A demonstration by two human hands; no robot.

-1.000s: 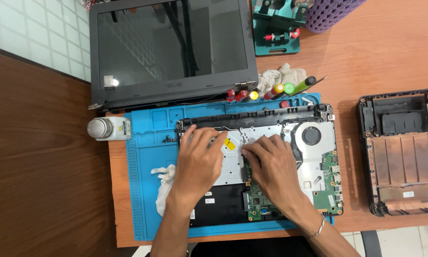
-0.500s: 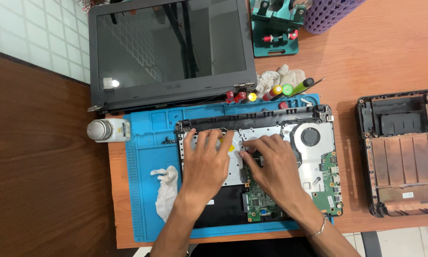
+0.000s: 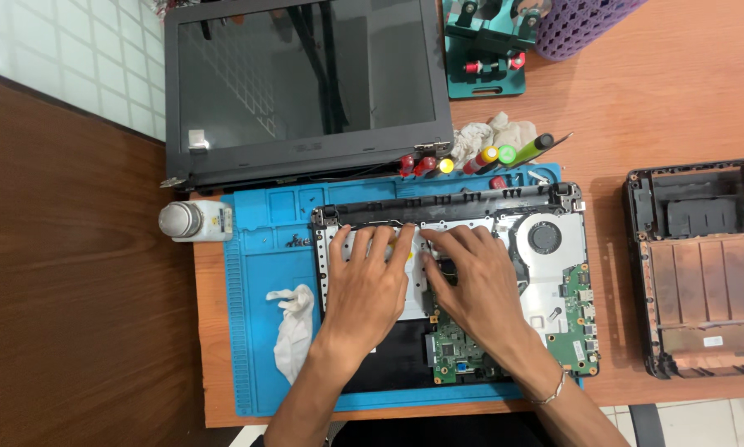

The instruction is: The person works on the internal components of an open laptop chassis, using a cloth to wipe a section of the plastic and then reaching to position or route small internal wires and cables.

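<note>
Flat-palmed grip point(image 3: 370, 285) on ridged metal laptop chassis point(image 3: 471, 217)

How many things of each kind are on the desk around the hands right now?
Opened laptop base under both hands: 1
Detached screen panel: 1
Empty bottom case: 1
Blue work mat: 1
White bottle: 1
Crumpled white wipes: 2
Green holder: 1
Purple basket: 1
Total: 9
</note>
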